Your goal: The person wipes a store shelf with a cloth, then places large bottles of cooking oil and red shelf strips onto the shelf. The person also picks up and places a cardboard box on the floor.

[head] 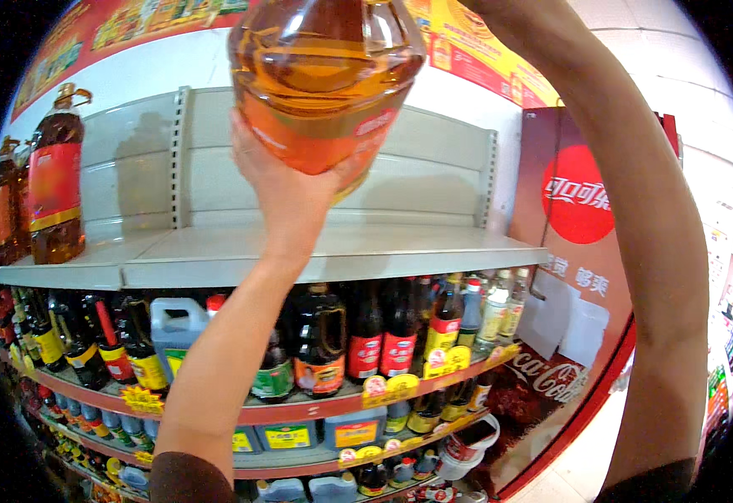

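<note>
My left hand [288, 188] grips the lower part of a large clear plastic bottle of amber cooking oil [328, 82] with an orange label. The bottle is raised above the top shelf [354, 251], and its upper end is cut off by the top of the view. My right forearm [643, 207] reaches up along the right side. The right hand itself lies beyond the top edge, so what it touches is hidden. At the shelf's left end stands a big oil bottle [56, 182] with a red label, beside other oil bottles [5, 207].
Below, the lower shelves hold dark sauce bottles [319, 342], clear bottles [504, 308] and plastic jugs [288, 437]. A red Coca-Cola cabinet [530, 188] stands to the right. A white bucket [467, 449] sits near the shelving's lower right end. Posters [479, 44] cover the upper wall.
</note>
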Demonstrator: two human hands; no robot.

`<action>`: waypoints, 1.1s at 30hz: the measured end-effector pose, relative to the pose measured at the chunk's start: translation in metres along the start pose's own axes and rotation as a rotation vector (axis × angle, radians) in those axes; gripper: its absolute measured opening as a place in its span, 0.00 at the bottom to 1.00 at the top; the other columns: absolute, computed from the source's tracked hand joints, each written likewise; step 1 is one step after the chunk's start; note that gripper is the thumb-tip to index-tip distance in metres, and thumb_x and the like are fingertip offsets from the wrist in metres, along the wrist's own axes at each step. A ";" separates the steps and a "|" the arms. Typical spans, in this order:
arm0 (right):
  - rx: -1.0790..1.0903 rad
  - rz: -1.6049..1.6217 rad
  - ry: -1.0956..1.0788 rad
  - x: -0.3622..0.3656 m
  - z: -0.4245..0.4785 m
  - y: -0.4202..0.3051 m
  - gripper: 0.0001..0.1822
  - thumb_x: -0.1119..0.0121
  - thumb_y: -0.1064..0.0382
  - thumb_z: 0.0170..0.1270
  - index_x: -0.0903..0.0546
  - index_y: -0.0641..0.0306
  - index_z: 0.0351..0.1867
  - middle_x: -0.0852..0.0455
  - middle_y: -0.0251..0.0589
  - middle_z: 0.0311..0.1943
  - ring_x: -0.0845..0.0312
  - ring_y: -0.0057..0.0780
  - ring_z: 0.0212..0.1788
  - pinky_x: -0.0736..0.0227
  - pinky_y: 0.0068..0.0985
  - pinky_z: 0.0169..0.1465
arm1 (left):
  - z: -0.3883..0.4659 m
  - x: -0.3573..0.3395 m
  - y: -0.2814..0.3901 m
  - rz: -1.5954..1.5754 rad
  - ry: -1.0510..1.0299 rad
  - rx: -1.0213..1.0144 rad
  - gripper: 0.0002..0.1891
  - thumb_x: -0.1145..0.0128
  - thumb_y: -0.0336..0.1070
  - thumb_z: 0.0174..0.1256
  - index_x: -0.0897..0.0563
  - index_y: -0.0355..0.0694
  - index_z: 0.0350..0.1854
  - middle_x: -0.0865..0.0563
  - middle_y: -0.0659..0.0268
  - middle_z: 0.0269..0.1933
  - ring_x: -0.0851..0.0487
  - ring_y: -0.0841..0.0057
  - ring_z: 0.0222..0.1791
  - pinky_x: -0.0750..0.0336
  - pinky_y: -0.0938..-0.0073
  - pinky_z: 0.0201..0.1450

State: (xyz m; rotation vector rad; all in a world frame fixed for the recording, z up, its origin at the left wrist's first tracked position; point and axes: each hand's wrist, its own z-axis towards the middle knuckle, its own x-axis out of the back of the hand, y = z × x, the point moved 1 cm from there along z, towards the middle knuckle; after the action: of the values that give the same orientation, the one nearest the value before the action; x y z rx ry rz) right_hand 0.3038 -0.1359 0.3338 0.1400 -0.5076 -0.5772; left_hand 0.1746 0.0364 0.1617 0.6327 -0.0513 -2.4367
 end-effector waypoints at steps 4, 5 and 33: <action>-0.044 0.065 0.024 0.045 -0.032 0.056 0.14 0.30 0.61 0.60 0.16 0.67 0.21 0.18 0.33 0.21 0.25 0.17 0.28 0.28 0.20 0.37 | -0.042 -0.083 0.039 -0.079 -0.060 0.063 0.72 0.15 0.40 0.34 0.58 0.32 0.78 0.42 0.47 0.74 0.43 0.53 0.76 0.47 0.57 0.79; -0.090 0.065 0.009 0.054 -0.043 0.065 0.12 0.30 0.61 0.60 0.14 0.69 0.25 0.17 0.34 0.22 0.25 0.17 0.28 0.28 0.19 0.37 | -0.051 -0.099 0.047 -0.139 -0.092 0.101 0.71 0.15 0.39 0.35 0.57 0.31 0.78 0.42 0.46 0.74 0.43 0.53 0.76 0.47 0.57 0.79; -0.207 0.020 0.066 0.074 -0.111 0.214 0.14 0.30 0.60 0.60 0.13 0.70 0.42 0.16 0.36 0.26 0.21 0.23 0.31 0.26 0.25 0.37 | -0.128 -0.205 0.023 -0.230 -0.329 0.132 0.71 0.15 0.39 0.33 0.57 0.31 0.77 0.43 0.44 0.74 0.44 0.47 0.74 0.47 0.51 0.77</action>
State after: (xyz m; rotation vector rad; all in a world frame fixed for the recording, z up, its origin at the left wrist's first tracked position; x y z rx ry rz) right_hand 0.5165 -0.0002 0.3251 -0.0425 -0.3821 -0.6001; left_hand 0.3883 0.1495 0.1402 0.2993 -0.2893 -2.7568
